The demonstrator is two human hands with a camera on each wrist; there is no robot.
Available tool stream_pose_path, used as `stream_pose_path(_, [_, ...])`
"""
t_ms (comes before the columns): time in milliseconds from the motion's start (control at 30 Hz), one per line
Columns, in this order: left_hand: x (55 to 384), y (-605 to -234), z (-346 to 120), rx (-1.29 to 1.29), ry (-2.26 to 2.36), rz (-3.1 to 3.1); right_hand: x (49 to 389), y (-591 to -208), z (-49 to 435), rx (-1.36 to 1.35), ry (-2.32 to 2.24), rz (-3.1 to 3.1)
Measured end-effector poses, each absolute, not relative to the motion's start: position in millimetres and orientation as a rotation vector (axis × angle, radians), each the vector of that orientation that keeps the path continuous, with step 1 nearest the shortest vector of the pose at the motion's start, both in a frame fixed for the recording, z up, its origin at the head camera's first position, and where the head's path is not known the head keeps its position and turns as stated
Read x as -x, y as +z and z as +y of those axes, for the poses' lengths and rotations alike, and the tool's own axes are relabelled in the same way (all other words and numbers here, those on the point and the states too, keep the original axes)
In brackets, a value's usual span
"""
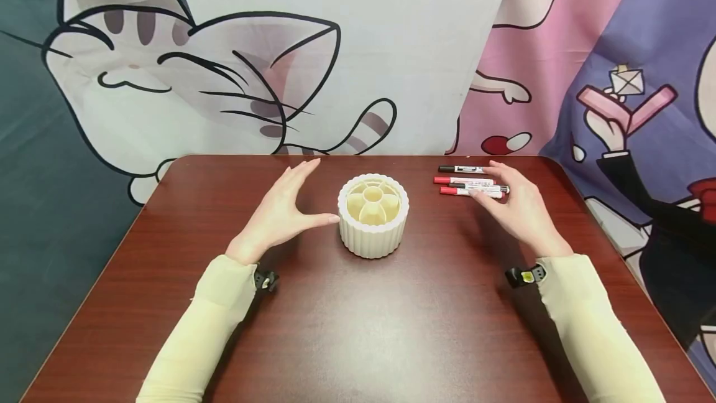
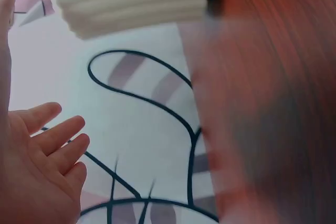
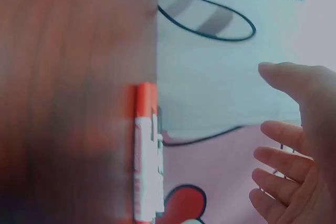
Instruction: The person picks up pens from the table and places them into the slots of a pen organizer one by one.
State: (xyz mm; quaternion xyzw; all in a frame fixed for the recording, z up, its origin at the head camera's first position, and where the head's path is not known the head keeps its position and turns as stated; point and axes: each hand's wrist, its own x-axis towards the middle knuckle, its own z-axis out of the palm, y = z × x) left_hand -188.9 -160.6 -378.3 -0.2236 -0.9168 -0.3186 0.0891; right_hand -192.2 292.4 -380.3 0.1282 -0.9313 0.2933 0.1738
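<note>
A round white fluted pen holder (image 1: 371, 238), its inside split into several compartments around a central ring, stands upright on the table. Just left of it is my left hand (image 1: 282, 207), thumb and fingers spread, the thumb tip at the holder's side; whether they touch I cannot tell. In the left wrist view the holder's ribbed wall (image 2: 131, 1) lies beyond the spread palm (image 2: 39, 182). My right hand (image 1: 517, 207) hovers over several red and black markers (image 1: 464, 181), holding none. The right wrist view shows a red-capped marker (image 3: 143, 156) apart from the loosely extended fingers (image 3: 286, 166).
The brown wooden table (image 1: 358, 341) has its far edge close behind the markers. A cloth backdrop (image 1: 358, 67) with cartoon figures hangs behind it. A small dark camera (image 1: 265, 279) sits on the left wrist, and another camera (image 1: 526, 276) on the right.
</note>
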Motion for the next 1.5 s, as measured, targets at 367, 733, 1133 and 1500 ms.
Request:
stream_pose_path(367, [187.2,-380.7,-122.4,0.781,-1.084,-2.683,218.2,-379.8,317.8,-0.256,0.863,-2.705])
stream_pose_path(733, [187.9,-394.3,-86.6,0.746,-1.146,-2.724,230.9,-411.8,338.3,-0.188,0.854,-2.823])
stream_pose_path(1133, [190.8,-399.7,-87.2,0.702,-1.272,-2.679,231.9,-426.5,340.7,-0.230,0.813,-2.898])
stream_pose_path(1500, [190.6,-399.5,-86.1,0.680,-1.281,-2.695,227.2,-431.3,339.9,-0.254,0.782,-2.958])
